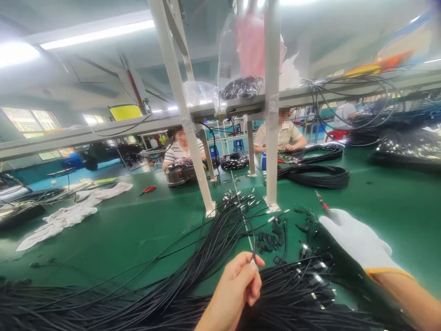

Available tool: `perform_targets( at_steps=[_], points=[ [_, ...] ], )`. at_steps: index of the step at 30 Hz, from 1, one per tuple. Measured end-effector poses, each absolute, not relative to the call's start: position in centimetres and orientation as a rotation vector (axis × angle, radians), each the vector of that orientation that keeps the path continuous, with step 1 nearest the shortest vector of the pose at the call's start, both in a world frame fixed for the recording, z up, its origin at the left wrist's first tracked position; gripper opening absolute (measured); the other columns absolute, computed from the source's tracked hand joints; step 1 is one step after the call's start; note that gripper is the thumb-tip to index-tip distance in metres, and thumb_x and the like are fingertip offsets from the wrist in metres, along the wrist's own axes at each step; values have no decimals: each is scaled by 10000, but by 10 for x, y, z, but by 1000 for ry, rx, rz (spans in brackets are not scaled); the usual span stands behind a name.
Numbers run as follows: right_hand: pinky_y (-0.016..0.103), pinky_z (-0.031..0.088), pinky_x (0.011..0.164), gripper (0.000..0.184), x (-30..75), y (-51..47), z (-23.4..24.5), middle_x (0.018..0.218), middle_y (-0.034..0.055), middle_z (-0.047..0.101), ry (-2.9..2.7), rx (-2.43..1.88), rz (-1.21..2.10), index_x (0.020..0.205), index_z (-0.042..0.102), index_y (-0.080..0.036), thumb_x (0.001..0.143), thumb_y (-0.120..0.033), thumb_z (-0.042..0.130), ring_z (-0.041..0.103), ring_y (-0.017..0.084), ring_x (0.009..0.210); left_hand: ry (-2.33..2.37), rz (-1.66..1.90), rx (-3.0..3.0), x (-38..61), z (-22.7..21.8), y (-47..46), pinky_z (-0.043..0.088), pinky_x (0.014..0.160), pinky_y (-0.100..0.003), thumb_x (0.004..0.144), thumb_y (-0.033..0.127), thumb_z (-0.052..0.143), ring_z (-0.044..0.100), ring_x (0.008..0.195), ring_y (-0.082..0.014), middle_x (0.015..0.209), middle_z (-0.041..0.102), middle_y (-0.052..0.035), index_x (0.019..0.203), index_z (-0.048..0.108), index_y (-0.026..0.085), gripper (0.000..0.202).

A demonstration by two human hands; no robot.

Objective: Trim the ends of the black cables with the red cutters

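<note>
My left hand (239, 280), bare, pinches the end of a black cable (254, 236) between thumb and fingers, low in the middle of the view. On the right, my right hand (354, 239) wears a white glove with an orange cuff. It grips a small red-handled tool (323, 203) with a metal tip pointing away; the glove hides most of it. A thick bundle of black cables (206, 250) runs beside my left hand, metal ends at its far tip. Between the hands lie small black plastic pieces (270, 240) and cables with flat shiny connectors (319, 278).
White rack posts (272, 151) rise from the green table (161, 225), carrying a shelf. Farther off are coiled cables (317, 177), red-handled scissors (148, 189), a grey machine (179, 174) and a white cloth (76, 211). Two people in striped shirts sit opposite.
</note>
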State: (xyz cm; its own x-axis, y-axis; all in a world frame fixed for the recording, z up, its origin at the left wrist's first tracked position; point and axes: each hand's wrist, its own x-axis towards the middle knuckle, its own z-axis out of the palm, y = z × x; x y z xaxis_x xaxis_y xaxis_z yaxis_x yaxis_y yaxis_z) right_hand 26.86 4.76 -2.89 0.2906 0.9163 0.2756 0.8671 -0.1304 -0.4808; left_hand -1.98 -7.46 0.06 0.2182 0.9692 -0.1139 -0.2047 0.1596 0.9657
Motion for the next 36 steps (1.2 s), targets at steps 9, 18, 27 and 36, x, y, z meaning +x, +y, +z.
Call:
perform_targets(
  at_steps=[9,18,27,36],
  points=[
    [368,547,672,468,202,-2,-17,1196,118,620,-2043,-1262,-360,1334,498,-224,926,-445,434,639,268,979,1191,1162,1103,-18,-2,-74,174,504,-271,880,384,516,261,506,-92,526,396,84,930,553,155,238],
    [422,542,708,404,175,-29,-13,1078,167,621,-2134,-841,-732,1258,547,-108,878,-246,531,590,317,980,1283,1212,1203,-21,-10,-72,196,503,-267,919,406,473,252,524,-98,544,352,85,805,463,208,229],
    [372,493,655,351,178,-27,-10,1004,137,632,-2160,-833,-774,1238,540,-117,922,-255,471,592,281,895,1291,1199,1228,-21,-2,-74,187,509,-280,909,403,479,225,543,-110,571,296,86,822,488,199,222],
    [337,410,530,321,180,-27,-11,883,104,606,-2215,-852,-838,1199,550,-120,931,-261,443,577,249,738,1375,1193,1339,-21,0,-76,218,540,-276,921,370,462,232,574,-116,621,303,67,774,500,193,233]
  ],
)
